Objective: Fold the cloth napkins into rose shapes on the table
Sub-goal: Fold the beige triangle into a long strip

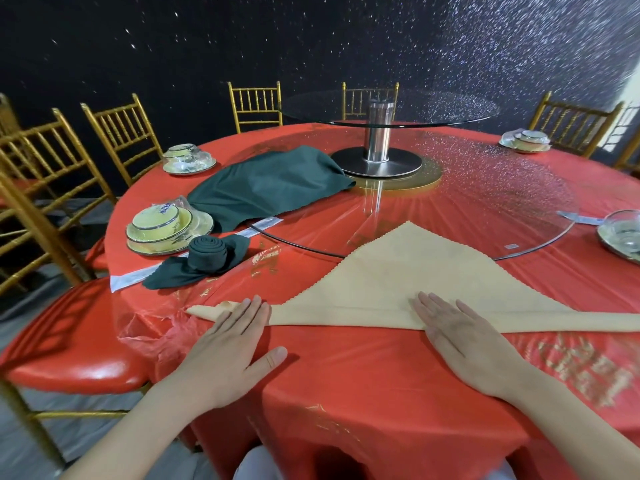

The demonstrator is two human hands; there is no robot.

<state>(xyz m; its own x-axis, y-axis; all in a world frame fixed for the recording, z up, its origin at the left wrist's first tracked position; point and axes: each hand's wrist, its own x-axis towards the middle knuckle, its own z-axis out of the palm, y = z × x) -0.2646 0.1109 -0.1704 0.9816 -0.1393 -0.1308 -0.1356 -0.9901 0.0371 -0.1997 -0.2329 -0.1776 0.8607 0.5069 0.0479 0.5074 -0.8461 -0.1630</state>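
Observation:
A beige cloth napkin (388, 282) lies folded into a wide triangle on the red tablecloth (346, 382), its long folded edge facing me. My left hand (228, 344) lies flat with straight fingers pressing the napkin's left tip. My right hand (464, 337) lies flat on the folded edge right of the middle. A dark green napkin (204, 258) rolled into a rose shape sits to the left beyond my left hand. A pile of loose dark green napkins (270, 185) lies further back.
A glass turntable (450, 216) on a steel pedestal (379, 140) fills the table's middle. Wrapped bowl-and-plate sets (162, 230) stand at the left, far left, far right and right edge. Gold chairs (117, 133) ring the table; a red-cushioned chair (69, 341) is close at my left.

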